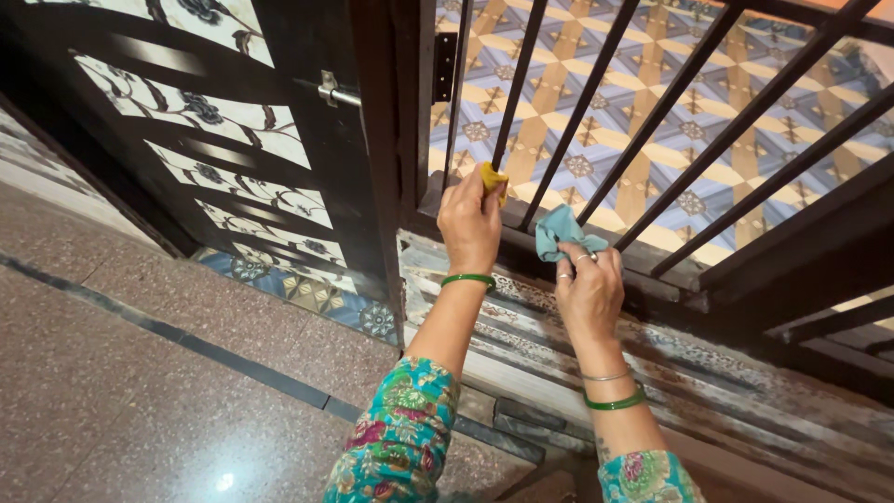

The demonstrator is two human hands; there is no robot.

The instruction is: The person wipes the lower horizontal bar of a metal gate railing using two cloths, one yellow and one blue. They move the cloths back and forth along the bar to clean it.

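Observation:
My left hand grips a small yellow cloth and presses it against the foot of a dark metal bar of the window grille. My right hand holds a light blue cloth against the grille's bottom rail, just right of the left hand. Both wrists wear green bangles, and the sleeves are teal with a floral print.
A dark door with floral glass panels and a metal latch stands to the left of the grille. Behind the bars lies a patterned blue and yellow tiled floor. Below is a worn stone ledge and speckled granite floor.

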